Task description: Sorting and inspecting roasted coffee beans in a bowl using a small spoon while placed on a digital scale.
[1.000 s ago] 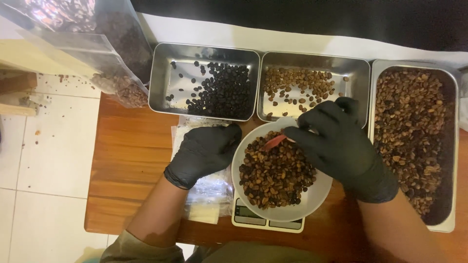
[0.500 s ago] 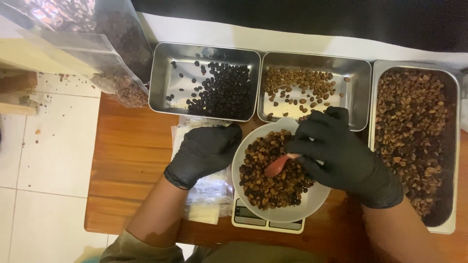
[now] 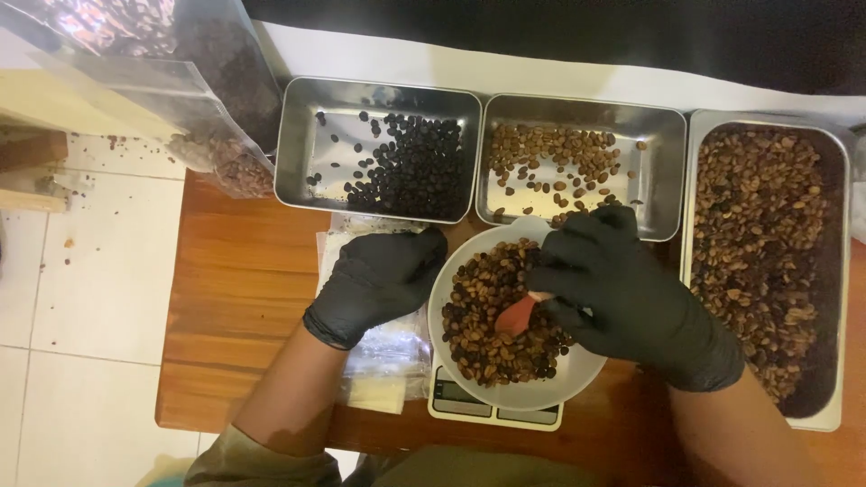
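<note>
Red scoop lies blade-down among beans in white bowl on the scale, handle slanting up-right into right hand, which pinches it. Left hand, fingers curled, steadies the bowl's left rim.

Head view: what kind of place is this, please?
Probably a small coffee sorting station. Three steel trays hold beans apart by colour, a bowl of mixed beans stands on a scale, and both gloved hands work at that bowl.
</note>
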